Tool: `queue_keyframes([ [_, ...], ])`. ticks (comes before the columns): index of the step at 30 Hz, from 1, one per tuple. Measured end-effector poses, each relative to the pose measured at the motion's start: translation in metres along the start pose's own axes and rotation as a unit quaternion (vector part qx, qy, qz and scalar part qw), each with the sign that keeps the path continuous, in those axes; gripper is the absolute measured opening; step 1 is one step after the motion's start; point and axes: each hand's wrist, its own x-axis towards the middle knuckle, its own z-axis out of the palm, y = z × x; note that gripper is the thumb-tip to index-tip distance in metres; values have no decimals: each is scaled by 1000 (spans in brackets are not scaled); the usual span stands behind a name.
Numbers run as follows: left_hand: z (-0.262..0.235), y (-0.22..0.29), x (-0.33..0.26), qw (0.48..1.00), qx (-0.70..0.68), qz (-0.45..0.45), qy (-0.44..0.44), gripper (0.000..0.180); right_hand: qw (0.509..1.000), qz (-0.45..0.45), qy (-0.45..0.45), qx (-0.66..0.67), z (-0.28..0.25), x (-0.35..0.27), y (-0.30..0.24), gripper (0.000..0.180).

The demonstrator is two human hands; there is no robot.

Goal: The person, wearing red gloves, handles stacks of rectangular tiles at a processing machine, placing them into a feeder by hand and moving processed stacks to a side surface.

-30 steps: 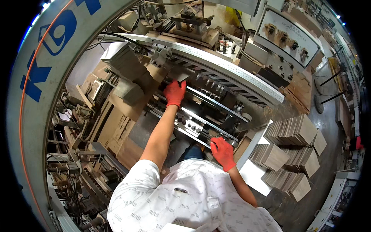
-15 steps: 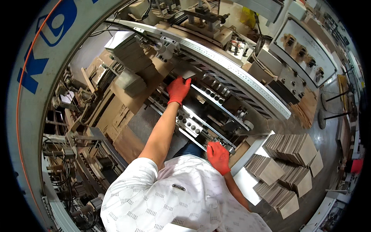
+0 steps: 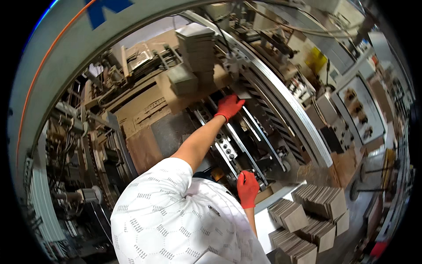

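My left hand, in a red glove, reaches over the machine's metal rails. Its fingers are bent at the near edge of a thin grey-brown board that lies across the far end of the rails; the fingertips are partly hidden. My right hand, also red-gloved, is closed beside the near end of the rails. What it grips, if anything, does not show. Beyond the left hand rises a tall stack of boards, with a lower stack beside it.
Several bundles of thin boards stand on edge at the right, next to a white surface. A curved-looking metal beam borders the machine's far side. A control panel with knobs stands to the right. Machinery fills the left.
The view has turned and shifted, so the machine and stacks sit differently in the picture. My left hand stays by the board; my right hand stays closed near the rail ends.
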Motion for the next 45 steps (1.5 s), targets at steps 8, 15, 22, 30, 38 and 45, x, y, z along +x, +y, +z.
queue_keyframes([
  [8,-4,3,-12,999,-1,16,-50,47,1000,11,1,-29,3,-3,2,14],
  [15,0,-5,-9,998,-20,9,-53,41,996,64,-22,-55,5,-1,2,19],
  [22,6,-9,-10,998,-33,28,-34,37,993,103,-28,-55,8,0,4,22],
  [30,-2,-5,-10,997,-47,23,-62,40,987,156,-45,-22,9,0,9,22],
  [38,3,-8,-8,998,-31,19,-56,37,990,141,-17,-22,7,3,4,22],
  [45,4,-6,-7,998,-29,21,-59,37,985,169,-9,-11,7,2,8,22],
])
